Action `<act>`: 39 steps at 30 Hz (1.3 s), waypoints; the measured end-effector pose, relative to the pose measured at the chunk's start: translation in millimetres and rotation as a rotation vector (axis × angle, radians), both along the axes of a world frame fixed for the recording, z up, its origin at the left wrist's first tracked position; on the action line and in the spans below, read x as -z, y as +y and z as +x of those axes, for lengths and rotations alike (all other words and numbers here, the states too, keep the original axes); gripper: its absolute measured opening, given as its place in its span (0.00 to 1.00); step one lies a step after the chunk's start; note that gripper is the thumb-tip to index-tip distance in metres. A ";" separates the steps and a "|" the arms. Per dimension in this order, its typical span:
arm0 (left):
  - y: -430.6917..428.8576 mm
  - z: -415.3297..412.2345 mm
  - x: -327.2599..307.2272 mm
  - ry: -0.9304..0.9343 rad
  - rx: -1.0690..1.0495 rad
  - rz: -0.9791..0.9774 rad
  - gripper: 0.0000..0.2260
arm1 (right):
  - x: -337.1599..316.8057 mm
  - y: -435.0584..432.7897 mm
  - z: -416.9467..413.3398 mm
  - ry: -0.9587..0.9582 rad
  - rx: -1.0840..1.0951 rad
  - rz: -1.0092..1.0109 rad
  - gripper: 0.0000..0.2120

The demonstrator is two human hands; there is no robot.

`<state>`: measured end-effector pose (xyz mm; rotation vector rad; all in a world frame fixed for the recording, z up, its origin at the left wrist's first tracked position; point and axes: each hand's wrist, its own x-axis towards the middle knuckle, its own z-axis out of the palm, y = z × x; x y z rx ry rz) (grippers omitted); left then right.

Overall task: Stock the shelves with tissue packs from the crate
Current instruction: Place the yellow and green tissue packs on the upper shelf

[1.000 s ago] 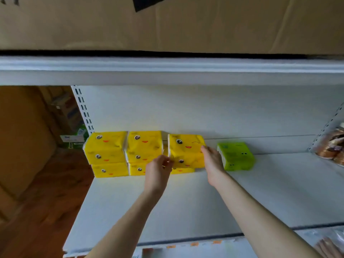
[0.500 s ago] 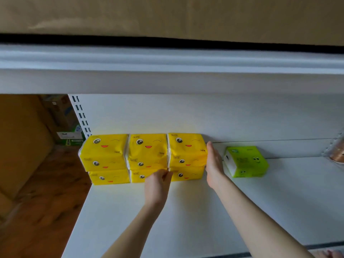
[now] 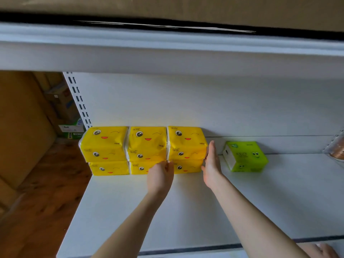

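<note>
Our right hand [image 3: 211, 162] is spread flat, fingers straight and together, its palm pressed against the right end of the yellow tissue packs [image 3: 147, 149]; it grips nothing. Our left hand [image 3: 161, 176] is loosely curled with the fingertips against the front of the lower row, at the seam between the middle and right-hand stacks; whether it pinches the wrapper or only pushes we cannot tell. The packs stand as three stacks of two, side by side and touching, set at the back of the white shelf [image 3: 167, 216] against the rear panel [image 3: 186, 101], with the leftmost stack at the shelf's left edge beside the slotted upright [image 3: 79, 98]. In front of the packs the shelf lies bare all the way to its front lip, so our forearms have free room there. To the right, just beyond our right hand, a single green tissue pack [image 3: 245, 157] sits turned at a slight angle, apart from the yellow ones, with a narrow gap between it and our palm. Farther right, at the frame's edge, something copper-coloured [image 3: 337, 153] shows only in part. Above, the underside of the next shelf [image 3: 167, 53] closes the space overhead. Off the left edge we see a wooden floor [image 3: 42, 183] and cardboard boxes [image 3: 61, 103].
</note>
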<state>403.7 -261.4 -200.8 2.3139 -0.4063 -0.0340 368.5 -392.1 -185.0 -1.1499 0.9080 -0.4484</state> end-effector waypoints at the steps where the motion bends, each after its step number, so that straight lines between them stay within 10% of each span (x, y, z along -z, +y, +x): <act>1: 2.1 -3.1 -0.3 0.001 0.000 -0.001 0.18 | 1.5 0.6 -4.7 0.003 0.001 -0.007 0.29; 22: 154.2 -221.1 10.5 0.149 -0.213 -0.261 0.15 | -9.7 156.5 -188.8 0.022 -0.517 -0.160 0.08; 39: 441.6 -285.6 172.7 0.598 -0.622 -0.153 0.13 | 184.6 421.0 -198.1 0.480 -0.979 -0.039 0.18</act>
